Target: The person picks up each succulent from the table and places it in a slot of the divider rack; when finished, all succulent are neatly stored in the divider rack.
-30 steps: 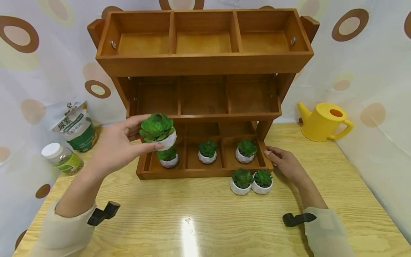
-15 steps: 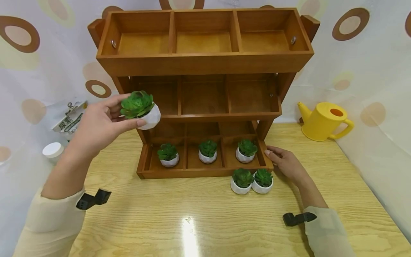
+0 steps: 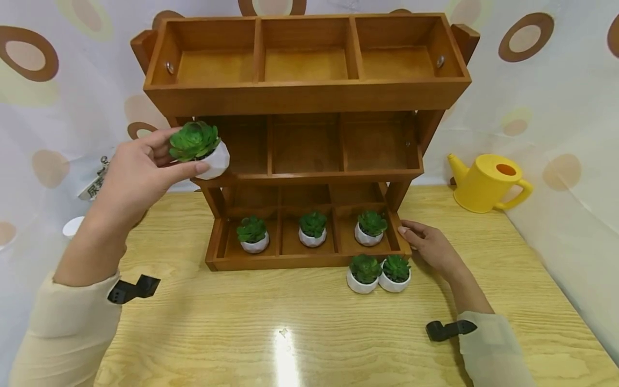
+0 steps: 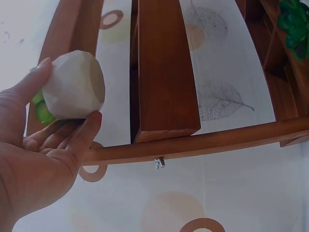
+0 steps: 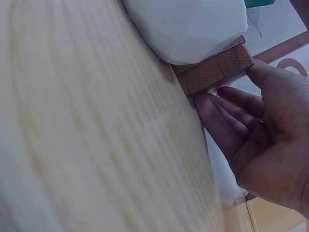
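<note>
Bench [image 3: 309, 333]: pale wood grain, carrying the rack, the loose pots and the watering can.
Rack [image 3: 307, 94]: three-tier brown wooden shelf unit standing on the bench, each tier split into three compartments.
Bottom tier: one small white-potted succulent in each compartment, left [image 3: 253, 235], middle [image 3: 312, 229] and right [image 3: 369, 227].
Watering can [image 3: 488, 183]: yellow, on the bench to the right of the rack, well apart from both hands.
Left hand [image 3: 137, 180]: raised beside the left end of the middle tier, thumb and fingers curled round the held pot; the left wrist view shows the thumb on one side and the fingers under the pot.
Right hand [image 3: 430, 247]: resting on the bench, fingers fairly straight and relaxed, fingertips touching the bottom tier's right front corner; it grips nothing.
Held pot [image 3: 203, 150]: faceted white pot with a green succulent, in the air just outside the middle tier's left compartment, tilted slightly.
Loose pots [image 3: 378, 274]: two white-potted succulents on the bench, touching each other, just in front of the rack's right corner and near the right hand.
Bag and jar: partly hidden behind the left arm at the bench's left edge.
</note>
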`<state>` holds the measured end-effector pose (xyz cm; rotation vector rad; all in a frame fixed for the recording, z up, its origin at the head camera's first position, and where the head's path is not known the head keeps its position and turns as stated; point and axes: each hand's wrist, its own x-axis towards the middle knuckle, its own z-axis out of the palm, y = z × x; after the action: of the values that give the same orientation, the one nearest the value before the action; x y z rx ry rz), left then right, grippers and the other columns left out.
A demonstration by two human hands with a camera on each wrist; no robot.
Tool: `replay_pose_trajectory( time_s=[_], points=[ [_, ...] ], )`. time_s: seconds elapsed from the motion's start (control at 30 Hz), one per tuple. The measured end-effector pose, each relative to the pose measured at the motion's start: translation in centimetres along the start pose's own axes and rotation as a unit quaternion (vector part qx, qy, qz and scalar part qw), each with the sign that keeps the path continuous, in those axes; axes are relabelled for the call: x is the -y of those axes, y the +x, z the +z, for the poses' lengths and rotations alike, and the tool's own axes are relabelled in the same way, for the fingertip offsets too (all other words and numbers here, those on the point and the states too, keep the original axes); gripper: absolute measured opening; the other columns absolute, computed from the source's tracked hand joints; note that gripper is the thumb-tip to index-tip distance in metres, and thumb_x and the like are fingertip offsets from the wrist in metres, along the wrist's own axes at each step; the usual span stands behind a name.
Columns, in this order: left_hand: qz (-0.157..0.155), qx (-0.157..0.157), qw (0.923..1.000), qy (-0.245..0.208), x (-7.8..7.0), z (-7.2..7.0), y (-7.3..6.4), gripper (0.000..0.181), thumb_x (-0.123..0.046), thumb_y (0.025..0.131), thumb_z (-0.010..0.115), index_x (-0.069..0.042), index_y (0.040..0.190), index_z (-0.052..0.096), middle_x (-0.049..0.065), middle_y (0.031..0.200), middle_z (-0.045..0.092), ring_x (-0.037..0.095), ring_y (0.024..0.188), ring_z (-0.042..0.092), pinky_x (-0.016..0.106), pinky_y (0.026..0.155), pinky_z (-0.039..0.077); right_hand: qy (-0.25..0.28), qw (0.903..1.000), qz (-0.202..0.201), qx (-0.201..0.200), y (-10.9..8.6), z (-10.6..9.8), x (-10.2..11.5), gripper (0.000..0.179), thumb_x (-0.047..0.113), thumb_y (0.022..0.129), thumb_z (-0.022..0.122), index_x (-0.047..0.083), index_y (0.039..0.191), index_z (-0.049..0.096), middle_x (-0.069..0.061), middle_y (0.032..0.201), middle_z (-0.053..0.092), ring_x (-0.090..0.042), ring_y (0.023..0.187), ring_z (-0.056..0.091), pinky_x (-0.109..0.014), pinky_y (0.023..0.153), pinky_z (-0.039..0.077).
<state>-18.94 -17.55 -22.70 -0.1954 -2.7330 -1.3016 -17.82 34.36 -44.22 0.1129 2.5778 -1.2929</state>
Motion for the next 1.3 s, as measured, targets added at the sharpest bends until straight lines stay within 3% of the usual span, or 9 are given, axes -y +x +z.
replay_pose_trajectory(
  time_s=[0.2, 0.4, 0.47, 0.8, 1.3],
  points=[
    [0.017, 0.016, 0.9994, -0.025, -0.7, 0.9, 0.9, 0.081, -0.047, 0.083, 0.081, -0.022, 0.152, 0.047, 0.007, 0.138, 0.066, 0.007, 0.117, 0.067, 0.012, 0.081, 0.052, -0.003, 0.9999, 0.012, 0.001, -0.2, 0.0, 0.0, 0.083, 0.068, 0.100, 0.041, 0.011, 0.160, 0.032, -0.023, 0.160, 0.039, -0.044, 0.148, 0.036, -0.061, 0.117, 0.033],
    [0.004, 0.032, 0.9995, 0.002, -1.2, 1.6, 1.9, 0.089, -0.057, 0.084, 0.076, -0.025, 0.158, 0.038, 0.006, 0.149, 0.057, 0.021, 0.135, 0.057, 0.041, 0.104, 0.052, -0.008, 0.9998, 0.015, 0.002, -0.3, -0.1, 0.2, 0.083, 0.068, 0.100, 0.041, 0.012, 0.160, 0.032, -0.022, 0.160, 0.038, -0.044, 0.148, 0.034, -0.062, 0.118, 0.030],
    [0.008, 0.034, 0.9994, -0.001, -1.3, 1.9, 2.3, 0.086, -0.056, 0.085, 0.076, -0.025, 0.157, 0.040, 0.005, 0.151, 0.055, 0.022, 0.135, 0.057, 0.047, 0.107, 0.050, -0.008, 0.9999, 0.013, 0.001, -0.3, -0.1, 0.3, 0.083, 0.068, 0.100, 0.041, 0.012, 0.160, 0.032, -0.023, 0.160, 0.038, -0.044, 0.148, 0.035, -0.061, 0.118, 0.031],
    [0.047, 0.048, 0.9977, 0.012, -1.3, 3.3, 4.2, 0.079, -0.046, 0.088, 0.078, -0.026, 0.155, 0.043, 0.006, 0.151, 0.054, 0.026, 0.136, 0.056, 0.050, 0.107, 0.049, -0.004, 1.0000, 0.007, 0.002, -0.3, 0.0, 0.5, 0.078, 0.063, 0.102, 0.042, 0.010, 0.160, 0.033, -0.023, 0.159, 0.040, -0.044, 0.147, 0.037, -0.060, 0.117, 0.033],
    [0.062, 0.042, 0.9968, 0.028, -0.4, 4.3, 5.7, 0.075, -0.040, 0.087, 0.080, -0.021, 0.152, 0.048, 0.009, 0.148, 0.054, 0.028, 0.134, 0.055, 0.049, 0.110, 0.045, -0.002, 0.9999, 0.009, 0.004, -0.2, 0.0, 0.5, 0.080, 0.065, 0.101, 0.042, 0.011, 0.160, 0.033, -0.022, 0.160, 0.039, -0.044, 0.148, 0.034, -0.061, 0.118, 0.031]
  ],
)
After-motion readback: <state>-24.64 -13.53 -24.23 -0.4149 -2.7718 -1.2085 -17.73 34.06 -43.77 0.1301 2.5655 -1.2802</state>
